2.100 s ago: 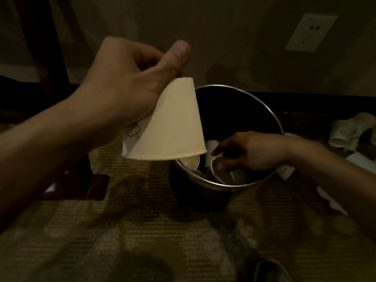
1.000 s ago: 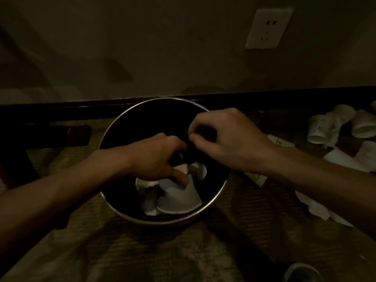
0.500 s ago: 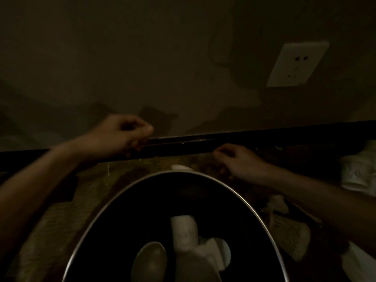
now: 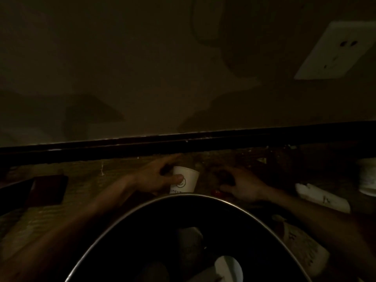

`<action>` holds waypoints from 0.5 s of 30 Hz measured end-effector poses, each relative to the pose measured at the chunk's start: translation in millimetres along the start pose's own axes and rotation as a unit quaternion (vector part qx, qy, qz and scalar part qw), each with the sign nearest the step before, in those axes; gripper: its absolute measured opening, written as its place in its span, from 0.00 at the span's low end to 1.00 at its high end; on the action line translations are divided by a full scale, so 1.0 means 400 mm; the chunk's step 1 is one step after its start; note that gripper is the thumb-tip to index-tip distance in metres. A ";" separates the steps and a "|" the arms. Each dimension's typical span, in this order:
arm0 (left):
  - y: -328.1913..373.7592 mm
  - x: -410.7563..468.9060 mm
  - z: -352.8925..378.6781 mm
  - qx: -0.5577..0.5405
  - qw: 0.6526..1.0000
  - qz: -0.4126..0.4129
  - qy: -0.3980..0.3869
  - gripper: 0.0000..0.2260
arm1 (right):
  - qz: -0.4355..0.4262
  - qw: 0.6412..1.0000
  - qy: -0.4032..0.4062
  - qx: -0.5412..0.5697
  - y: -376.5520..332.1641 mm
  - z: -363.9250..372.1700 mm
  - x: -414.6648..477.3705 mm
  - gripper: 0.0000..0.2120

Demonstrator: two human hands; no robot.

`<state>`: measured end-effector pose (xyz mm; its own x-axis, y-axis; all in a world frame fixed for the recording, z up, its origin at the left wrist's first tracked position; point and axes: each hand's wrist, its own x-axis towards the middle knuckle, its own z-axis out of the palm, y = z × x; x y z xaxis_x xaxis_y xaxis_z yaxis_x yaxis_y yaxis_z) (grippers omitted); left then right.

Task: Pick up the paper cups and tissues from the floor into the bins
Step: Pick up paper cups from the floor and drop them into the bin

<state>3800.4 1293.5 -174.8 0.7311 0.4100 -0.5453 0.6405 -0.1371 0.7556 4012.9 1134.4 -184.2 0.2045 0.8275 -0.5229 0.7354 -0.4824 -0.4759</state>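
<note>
Since half a second ago, our left hand (image 4: 156, 178) has come down from the baseboard (image 4: 122, 146) onto a paper cup, and the view has pushed closer to the wall.

At far left a dark flat object (image 4: 46, 190) lies on the carpeted floor (image 4: 85, 174). Next comes our left hand, which grips the paper cup (image 4: 187, 180) just behind the bin. The thumb lies across the cup's near side and the fingers reach round the far side. The cup stands on the floor, tilted a little, with its printed round mark facing us.

Below it the bin (image 4: 195, 196) fills the lower middle, its metal rim curving just under the cup. Inside we make out one white cup (image 4: 228, 267) and a dimmer cup (image 4: 190, 247) in the shadow.

Right of the held cup a small red thing (image 4: 216, 192) sits on the floor, by the fingertips of our right hand (image 4: 242, 186). That hand rests low on the floor with its fingers curled down. We cannot tell whether it holds anything, since the light is too poor.

Further right a flattened white piece (image 4: 323, 198) lies on the floor, and a squashed cup (image 4: 301, 249) with writing on it lies beside the bin's right wall. Another cup (image 4: 368, 176) shows at the right edge. High on the wall sits a wall socket (image 4: 333, 50).
</note>
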 end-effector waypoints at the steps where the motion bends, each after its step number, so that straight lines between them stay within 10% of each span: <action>1: -0.007 0.008 0.010 0.006 1.000 0.008 0.003 0.23 | -0.013 0.999 -0.012 -0.026 0.007 0.007 -0.001 0.29; 8: -0.004 0.034 0.009 0.067 0.996 0.013 0.056 0.11 | -0.015 0.992 -0.003 -0.125 0.037 0.046 -0.012 0.19; 15: 0.079 -0.036 -0.049 -0.046 0.973 0.063 0.217 0.03 | 0.019 0.973 0.197 0.118 0.053 -0.038 -0.065 0.13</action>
<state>3805.6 1301.0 -136.0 0.6216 0.7404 -0.2558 0.5134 -0.1384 0.8469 4033.1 1107.1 -170.0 0.4948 0.8311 -0.2538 0.5628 -0.5290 -0.6351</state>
